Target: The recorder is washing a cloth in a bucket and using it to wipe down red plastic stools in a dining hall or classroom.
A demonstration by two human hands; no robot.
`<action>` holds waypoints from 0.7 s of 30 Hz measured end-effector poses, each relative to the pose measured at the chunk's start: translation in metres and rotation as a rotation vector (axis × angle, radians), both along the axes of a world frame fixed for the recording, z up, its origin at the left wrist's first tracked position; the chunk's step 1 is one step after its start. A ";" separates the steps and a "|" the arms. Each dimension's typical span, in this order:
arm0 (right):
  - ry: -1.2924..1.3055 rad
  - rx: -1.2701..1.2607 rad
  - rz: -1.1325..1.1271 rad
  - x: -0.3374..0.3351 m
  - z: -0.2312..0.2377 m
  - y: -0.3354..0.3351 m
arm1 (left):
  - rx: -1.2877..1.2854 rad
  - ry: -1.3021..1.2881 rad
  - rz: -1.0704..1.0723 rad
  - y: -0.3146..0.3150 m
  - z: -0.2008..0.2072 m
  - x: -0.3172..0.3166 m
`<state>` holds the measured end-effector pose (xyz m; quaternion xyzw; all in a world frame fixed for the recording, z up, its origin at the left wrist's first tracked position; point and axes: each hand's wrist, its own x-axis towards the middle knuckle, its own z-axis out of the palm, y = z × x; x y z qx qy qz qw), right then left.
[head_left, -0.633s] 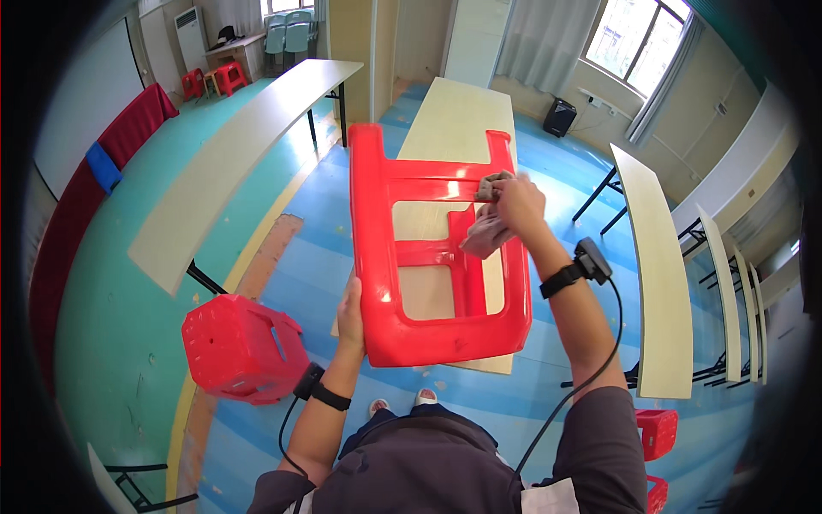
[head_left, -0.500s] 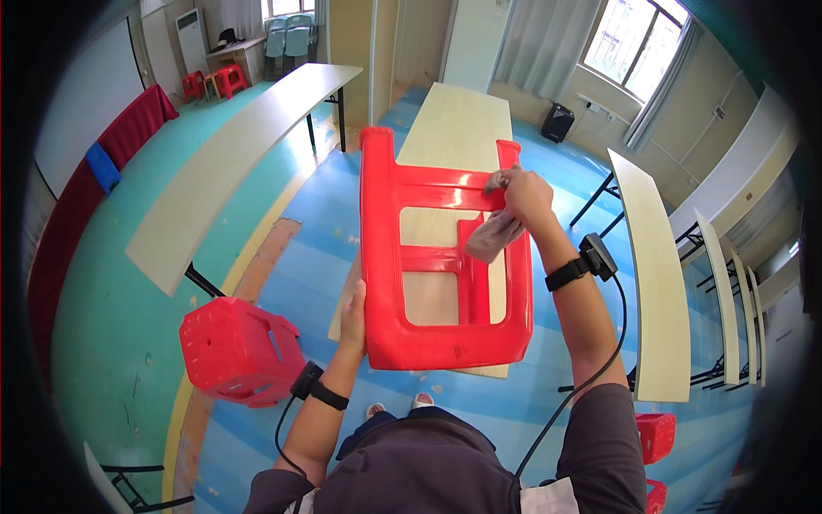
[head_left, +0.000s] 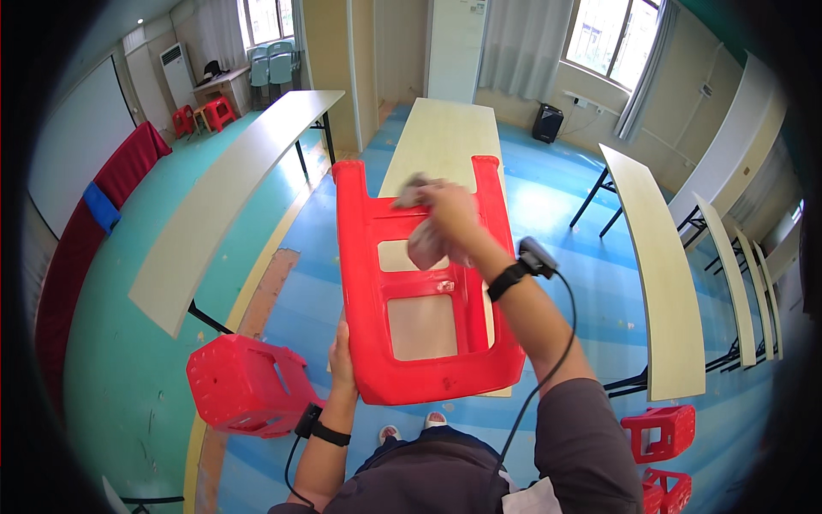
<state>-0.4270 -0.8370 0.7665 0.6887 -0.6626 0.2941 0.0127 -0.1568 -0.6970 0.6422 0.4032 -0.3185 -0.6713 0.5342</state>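
Observation:
A red plastic stool [head_left: 424,382] lies tipped over in front of me, its legs pointing away and its open side frame facing up. My left hand [head_left: 342,360] grips the stool's left edge near the close end; some of its fingers are hidden. Bunched in my right hand [head_left: 454,212] is a greyish cloth [head_left: 425,247], pressed at the crossbar between the far legs. Part of the cloth hangs over the frame's opening. Beneath the stool is a long pale wooden table [head_left: 447,133].
Another red stool [head_left: 244,381] stands on the floor to my left, with more red stools [head_left: 661,431] at the lower right. Long pale tables [head_left: 248,180] flank me on the left and on the right [head_left: 655,283]. A black speaker [head_left: 547,122] sits by the far wall.
My right hand has moved left with the cloth, from the stool's right far leg to the middle of the crossbar. The left hand keeps its grip. The whole view has shifted slightly.

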 end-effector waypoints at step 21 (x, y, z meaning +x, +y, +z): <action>-0.341 -0.167 0.225 -0.076 -0.057 0.196 | 0.106 -0.013 0.035 -0.001 0.008 0.005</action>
